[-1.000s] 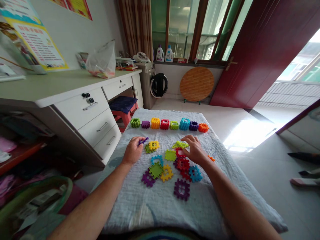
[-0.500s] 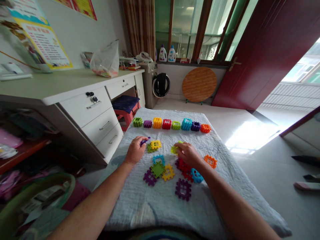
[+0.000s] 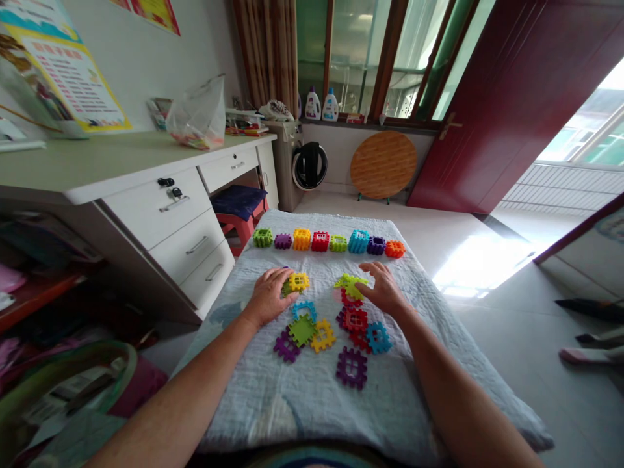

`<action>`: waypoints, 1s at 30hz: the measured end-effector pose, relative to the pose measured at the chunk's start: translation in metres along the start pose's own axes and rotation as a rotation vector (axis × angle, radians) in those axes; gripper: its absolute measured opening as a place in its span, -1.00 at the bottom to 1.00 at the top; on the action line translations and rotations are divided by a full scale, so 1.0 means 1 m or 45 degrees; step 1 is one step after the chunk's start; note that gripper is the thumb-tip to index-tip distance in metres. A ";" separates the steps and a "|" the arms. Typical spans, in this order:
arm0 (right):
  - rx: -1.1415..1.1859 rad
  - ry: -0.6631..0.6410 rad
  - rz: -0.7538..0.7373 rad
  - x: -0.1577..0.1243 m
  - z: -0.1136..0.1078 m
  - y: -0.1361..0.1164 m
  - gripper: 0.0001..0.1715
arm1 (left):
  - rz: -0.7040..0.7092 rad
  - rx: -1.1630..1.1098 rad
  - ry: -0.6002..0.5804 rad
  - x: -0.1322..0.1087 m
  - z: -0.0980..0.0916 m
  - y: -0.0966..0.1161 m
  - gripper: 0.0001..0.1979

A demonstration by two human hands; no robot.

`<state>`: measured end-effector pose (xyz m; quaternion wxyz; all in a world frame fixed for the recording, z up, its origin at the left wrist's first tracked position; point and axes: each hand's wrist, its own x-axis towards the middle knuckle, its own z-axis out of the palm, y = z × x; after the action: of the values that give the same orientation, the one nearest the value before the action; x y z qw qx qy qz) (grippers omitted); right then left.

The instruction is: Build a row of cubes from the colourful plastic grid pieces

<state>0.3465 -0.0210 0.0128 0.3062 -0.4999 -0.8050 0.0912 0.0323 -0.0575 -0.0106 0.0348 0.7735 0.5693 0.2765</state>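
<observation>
My left hand [image 3: 270,296] lies over a small pile, its fingers extended and thumb apart. At its fingertips are a yellow block panel [image 3: 299,281] and a green panel beneath it, partly covered. A sliver of purple shows behind the fingers. My right hand [image 3: 383,290] is spread, its thumb at the edge of a lime green panel [image 3: 350,285]. Nearer me lie a red window panel [image 3: 355,319], a blue panel [image 3: 379,337], a purple panel [image 3: 351,368], a green panel [image 3: 303,330], a yellow panel [image 3: 323,336] and another purple panel [image 3: 287,346].
Several assembled block cubes stand in a row at the far side, from a green cube [image 3: 262,238] to an orange one [image 3: 395,249]. A pale blue cloth [image 3: 312,403] covers the table. A white desk [image 3: 190,227] stands left, with a stool [image 3: 238,205] beside it.
My right hand has opened and moved right, off the lime green panel; its forearm now covers the spot of the orange panel. My left hand has flattened from a pinch on a purple piece.
</observation>
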 end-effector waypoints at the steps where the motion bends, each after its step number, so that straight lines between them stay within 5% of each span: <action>1: -0.025 -0.052 -0.021 -0.001 0.000 0.000 -0.45 | -0.005 0.002 0.004 0.000 0.001 0.000 -0.48; 7: -0.067 -0.227 -0.056 -0.003 0.003 0.000 -0.33 | 0.049 0.018 0.053 0.001 -0.002 0.005 -0.53; 20: 0.058 0.002 -0.022 0.000 0.003 0.007 -0.59 | 0.071 -0.097 0.159 0.002 -0.013 0.015 -0.63; 30: -0.088 0.059 0.084 -0.001 0.009 0.020 -0.62 | 0.117 -0.142 0.179 0.002 -0.016 0.018 -0.48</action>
<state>0.3570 -0.0107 -0.0039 0.3043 -0.5386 -0.7833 0.0620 0.0412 -0.0666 0.0101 0.0251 0.7744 0.5180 0.3625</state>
